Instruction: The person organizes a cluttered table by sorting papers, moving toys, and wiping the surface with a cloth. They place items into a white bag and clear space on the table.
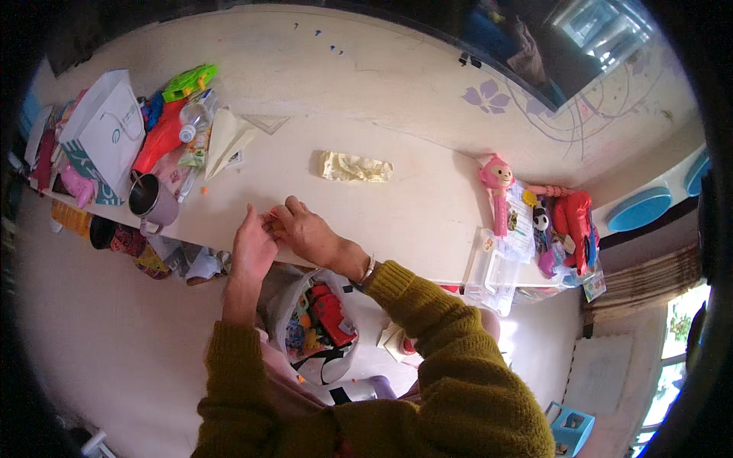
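My left hand (255,243) is raised over the table's near edge, its thumb pointing up and its palm turned toward the right. Against it, my right hand (309,232) bends its fingers in, so the fingertips of both meet. A hint of something small and reddish shows between the fingers, but it is too hidden to name. Beyond the hands, a crumpled strip of cream paper (356,167) lies on the white table (412,200). A tiny orange piece (204,190) rests left of my hands.
A steel-lined mug (160,209) stands near the left edge, beside a white paper bag (109,131) and a plastic bottle (194,120). At right are a pink monkey toy (497,177) and a clear plastic box (493,275). Below the edge, a sack (280,309) holds toys, including a red truck (332,315).
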The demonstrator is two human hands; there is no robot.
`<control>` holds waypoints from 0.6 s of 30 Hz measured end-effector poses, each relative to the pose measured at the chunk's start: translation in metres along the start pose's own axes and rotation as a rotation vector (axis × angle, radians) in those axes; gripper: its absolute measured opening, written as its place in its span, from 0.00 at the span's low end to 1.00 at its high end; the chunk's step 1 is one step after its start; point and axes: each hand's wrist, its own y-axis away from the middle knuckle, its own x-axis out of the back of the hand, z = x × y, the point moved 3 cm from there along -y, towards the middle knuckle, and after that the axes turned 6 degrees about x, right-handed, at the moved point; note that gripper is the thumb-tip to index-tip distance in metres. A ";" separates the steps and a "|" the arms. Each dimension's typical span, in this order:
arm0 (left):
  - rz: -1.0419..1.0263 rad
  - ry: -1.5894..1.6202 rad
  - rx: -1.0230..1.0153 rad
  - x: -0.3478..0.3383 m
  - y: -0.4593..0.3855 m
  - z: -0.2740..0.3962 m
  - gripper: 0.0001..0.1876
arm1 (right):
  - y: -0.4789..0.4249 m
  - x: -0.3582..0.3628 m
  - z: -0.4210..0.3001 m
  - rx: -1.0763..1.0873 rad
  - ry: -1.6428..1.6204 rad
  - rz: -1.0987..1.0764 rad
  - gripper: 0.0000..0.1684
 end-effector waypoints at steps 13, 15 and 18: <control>-0.076 -0.356 0.037 -0.040 -0.010 -0.029 0.27 | 0.045 0.084 0.070 -0.495 -0.658 0.108 0.11; 0.013 -0.395 0.060 -0.031 -0.013 -0.036 0.23 | 0.074 0.132 0.111 -0.610 -0.433 0.220 0.12; 0.082 -0.590 0.026 -0.035 -0.007 -0.032 0.18 | 0.100 0.215 0.151 -0.136 0.586 0.267 0.09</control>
